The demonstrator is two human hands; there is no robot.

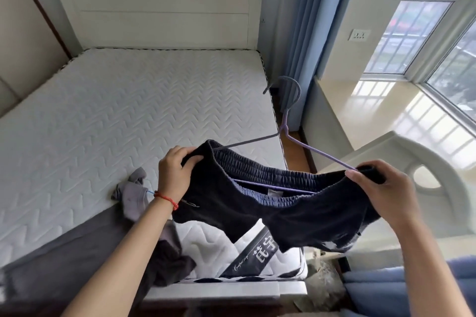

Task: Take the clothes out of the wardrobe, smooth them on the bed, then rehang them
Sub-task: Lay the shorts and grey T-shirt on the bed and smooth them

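I hold a pair of dark navy shorts [296,213] in the air over the foot of the bed [128,100]. A purple wire hanger [292,123] sits inside the elastic waistband, its hook pointing up and away. My left hand [175,172] grips the left end of the waistband. My right hand [381,190] grips the right end together with the hanger's shoulder. A grey garment [134,195] lies crumpled on the mattress behind my left wrist, and a darker grey one [167,262] hangs over the bed's foot edge.
The bare white quilted mattress stretches to a white headboard [159,8]. Blue curtains [309,20] hang to the right of the bed. A window sill [373,110] and window fill the right side. A white footboard [425,177] curves under my right hand.
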